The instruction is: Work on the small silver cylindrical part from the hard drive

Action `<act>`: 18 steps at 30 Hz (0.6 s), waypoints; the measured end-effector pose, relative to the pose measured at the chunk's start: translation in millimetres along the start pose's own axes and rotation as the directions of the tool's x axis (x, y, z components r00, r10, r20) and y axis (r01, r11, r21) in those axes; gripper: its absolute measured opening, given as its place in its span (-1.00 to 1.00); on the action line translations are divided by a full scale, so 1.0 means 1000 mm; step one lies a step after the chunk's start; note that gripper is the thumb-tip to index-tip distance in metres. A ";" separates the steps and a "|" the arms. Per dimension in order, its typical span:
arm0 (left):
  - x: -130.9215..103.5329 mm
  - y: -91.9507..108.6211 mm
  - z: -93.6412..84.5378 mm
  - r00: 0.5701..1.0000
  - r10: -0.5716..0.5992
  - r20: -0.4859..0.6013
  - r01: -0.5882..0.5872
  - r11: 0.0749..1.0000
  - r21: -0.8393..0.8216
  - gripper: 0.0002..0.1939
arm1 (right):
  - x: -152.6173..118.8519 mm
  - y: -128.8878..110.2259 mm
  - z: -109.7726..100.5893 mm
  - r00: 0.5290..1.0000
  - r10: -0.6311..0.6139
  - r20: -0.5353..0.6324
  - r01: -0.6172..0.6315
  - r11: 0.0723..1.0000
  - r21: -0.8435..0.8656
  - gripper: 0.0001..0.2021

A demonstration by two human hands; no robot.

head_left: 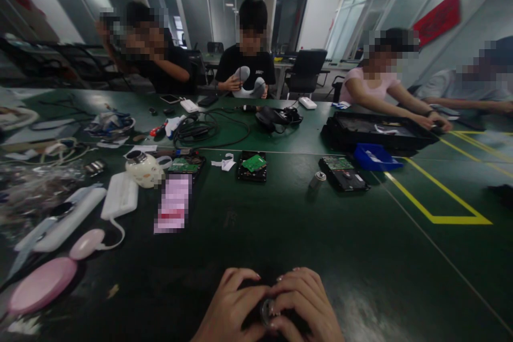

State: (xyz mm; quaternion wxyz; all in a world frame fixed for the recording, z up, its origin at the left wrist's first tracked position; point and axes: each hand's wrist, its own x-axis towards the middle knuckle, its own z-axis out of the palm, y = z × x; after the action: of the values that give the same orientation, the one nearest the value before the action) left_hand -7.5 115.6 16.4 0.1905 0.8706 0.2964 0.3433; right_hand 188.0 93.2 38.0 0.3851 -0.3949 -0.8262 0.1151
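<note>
My left hand (239,307) and my right hand (301,302) are close together at the bottom middle, just above the dark green table (192,262). Between them is a small round metallic part (266,311) with a ring-like edge. The fingers of my right hand pinch it from the right. Curled around its left side, the fingers of my left hand also hold it. What the part is cannot be made out, and its underside is hidden by the fingers.
Hard drives (252,166) with green boards, a metal cylinder (319,177), a blue tray (377,157) and a black case (380,131) lie ahead. At left are a cream cup (143,170), a white power bank (120,196) and a pink oval object (42,286). Several people sit opposite.
</note>
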 end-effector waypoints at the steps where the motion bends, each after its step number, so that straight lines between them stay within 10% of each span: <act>1: 0.000 0.000 0.000 1.000 -0.003 -0.006 0.003 1.000 0.005 -0.73 | 0.000 0.000 0.001 1.000 0.005 0.003 -0.005 1.000 0.004 -0.86; 18: -0.007 -0.001 0.006 0.993 -0.112 0.026 0.113 0.993 -0.039 -0.59 | 0.004 -0.001 0.002 0.995 -0.047 -0.091 0.051 0.998 0.047 -0.90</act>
State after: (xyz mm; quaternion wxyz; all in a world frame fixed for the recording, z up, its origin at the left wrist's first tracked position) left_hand -7.6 111.1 8.7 0.2305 0.8525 0.3356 0.3278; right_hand 184.2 95.6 39.3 0.4340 -0.3696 -0.8145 0.1080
